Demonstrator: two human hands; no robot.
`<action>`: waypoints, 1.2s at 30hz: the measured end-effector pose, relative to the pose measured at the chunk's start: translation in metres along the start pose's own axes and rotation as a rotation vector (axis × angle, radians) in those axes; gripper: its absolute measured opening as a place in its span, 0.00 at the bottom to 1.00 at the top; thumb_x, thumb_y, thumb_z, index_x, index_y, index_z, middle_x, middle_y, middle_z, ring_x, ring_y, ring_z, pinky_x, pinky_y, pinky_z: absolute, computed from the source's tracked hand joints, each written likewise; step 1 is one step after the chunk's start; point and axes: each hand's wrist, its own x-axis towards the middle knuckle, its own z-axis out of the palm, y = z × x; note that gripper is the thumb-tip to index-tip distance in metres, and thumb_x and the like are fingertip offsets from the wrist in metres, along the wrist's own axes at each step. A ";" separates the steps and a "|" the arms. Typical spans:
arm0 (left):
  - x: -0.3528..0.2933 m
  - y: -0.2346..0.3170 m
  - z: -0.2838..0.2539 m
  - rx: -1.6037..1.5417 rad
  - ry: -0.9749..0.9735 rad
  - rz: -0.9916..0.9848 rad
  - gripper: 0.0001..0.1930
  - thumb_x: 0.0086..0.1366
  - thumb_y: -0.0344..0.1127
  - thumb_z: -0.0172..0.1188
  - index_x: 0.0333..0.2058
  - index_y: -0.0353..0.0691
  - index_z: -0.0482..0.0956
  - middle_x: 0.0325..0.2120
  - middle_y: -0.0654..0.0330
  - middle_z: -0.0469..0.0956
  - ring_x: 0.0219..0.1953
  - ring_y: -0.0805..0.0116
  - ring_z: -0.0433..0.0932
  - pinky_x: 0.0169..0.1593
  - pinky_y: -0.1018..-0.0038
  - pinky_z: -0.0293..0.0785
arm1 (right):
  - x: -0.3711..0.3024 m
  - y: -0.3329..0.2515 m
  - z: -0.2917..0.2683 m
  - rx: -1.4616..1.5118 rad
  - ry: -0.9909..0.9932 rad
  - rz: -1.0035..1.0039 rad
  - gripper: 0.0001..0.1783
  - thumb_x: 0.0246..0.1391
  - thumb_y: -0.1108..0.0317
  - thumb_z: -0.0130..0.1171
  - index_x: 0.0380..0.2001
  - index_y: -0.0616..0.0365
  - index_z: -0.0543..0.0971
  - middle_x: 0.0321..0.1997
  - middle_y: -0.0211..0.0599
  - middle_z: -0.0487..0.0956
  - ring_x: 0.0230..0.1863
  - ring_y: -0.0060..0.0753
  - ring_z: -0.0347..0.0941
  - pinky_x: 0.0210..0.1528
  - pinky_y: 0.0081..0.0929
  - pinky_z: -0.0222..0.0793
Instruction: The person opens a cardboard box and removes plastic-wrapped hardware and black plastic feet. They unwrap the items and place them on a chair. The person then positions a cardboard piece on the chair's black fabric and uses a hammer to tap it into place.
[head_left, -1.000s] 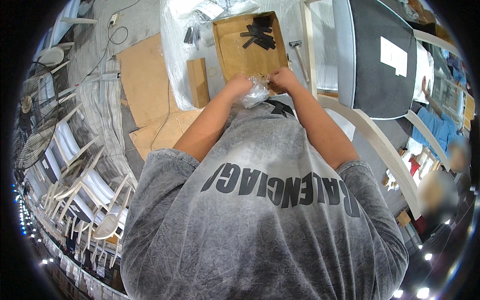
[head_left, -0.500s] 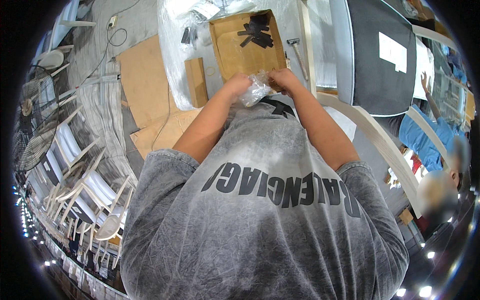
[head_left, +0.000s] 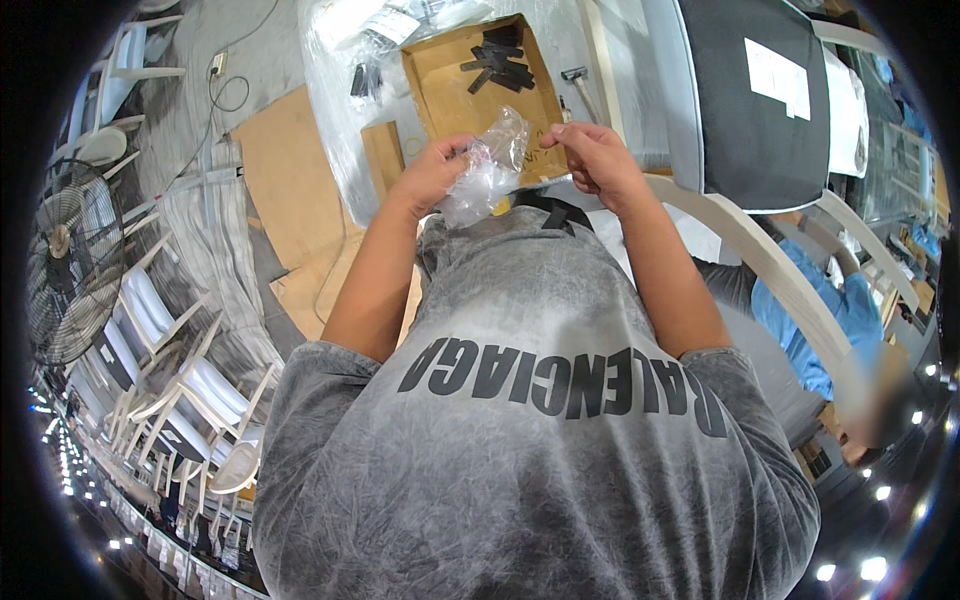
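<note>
My left hand (head_left: 432,178) is closed on a crumpled clear plastic bag (head_left: 484,178), which spreads to the right from my fingers in front of my shirt. My right hand (head_left: 604,168) is raised at the near right corner of a shallow cardboard box (head_left: 428,88), apart from the bag. Its fingers are pinched together and curled; whatever they hold, if anything, is too small to make out. Inside the box, toward its far end, lies a loose pile of flat black strips (head_left: 502,72).
A hammer (head_left: 582,92) lies right of the box, and a long brown cardboard piece (head_left: 382,150) left of it. A pale-framed piece with a dark panel (head_left: 740,120) stands at right. Flattened cardboard (head_left: 285,180), a fan (head_left: 75,255) and several chairs are left. Another person in blue (head_left: 810,310) is at right.
My hands have moved apart. The plastic bag stays in my left hand and hangs more spread out, while my right hand has come away from it toward the right.
</note>
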 end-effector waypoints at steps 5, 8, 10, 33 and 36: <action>-0.005 0.022 0.010 -0.002 0.014 0.055 0.12 0.69 0.32 0.58 0.49 0.36 0.81 0.38 0.65 0.82 0.36 0.78 0.78 0.40 0.78 0.75 | -0.012 -0.005 0.019 -0.012 -0.061 -0.027 0.11 0.58 0.62 0.65 0.36 0.59 0.81 0.14 0.16 0.62 0.12 0.11 0.49 0.14 0.18 0.40; -0.001 0.022 0.018 -0.006 0.032 0.044 0.12 0.69 0.32 0.57 0.48 0.36 0.81 0.37 0.65 0.82 0.35 0.78 0.78 0.39 0.78 0.75 | -0.004 0.005 0.021 0.123 -0.088 -0.013 0.08 0.57 0.66 0.66 0.34 0.58 0.80 0.15 0.16 0.62 0.11 0.11 0.49 0.13 0.18 0.40; 0.005 0.018 0.022 0.025 0.067 -0.036 0.11 0.69 0.31 0.56 0.47 0.35 0.81 0.37 0.64 0.82 0.35 0.77 0.79 0.39 0.77 0.75 | 0.005 0.012 0.019 0.157 -0.070 0.014 0.07 0.57 0.66 0.65 0.32 0.56 0.78 0.15 0.16 0.62 0.11 0.11 0.49 0.12 0.18 0.40; 0.065 -0.071 0.043 -0.163 0.249 -0.339 0.11 0.70 0.28 0.48 0.42 0.31 0.79 0.35 0.55 0.82 0.34 0.62 0.82 0.37 0.66 0.78 | 0.076 0.077 -0.005 0.013 0.116 0.219 0.08 0.53 0.65 0.62 0.28 0.55 0.74 0.16 0.25 0.64 0.12 0.20 0.54 0.12 0.25 0.48; 0.064 -0.076 0.041 -0.193 0.228 -0.342 0.11 0.71 0.28 0.48 0.43 0.31 0.79 0.35 0.54 0.82 0.34 0.63 0.82 0.37 0.66 0.78 | 0.075 0.071 -0.001 -0.002 0.126 0.251 0.08 0.53 0.66 0.62 0.27 0.56 0.74 0.16 0.25 0.64 0.12 0.20 0.55 0.12 0.25 0.49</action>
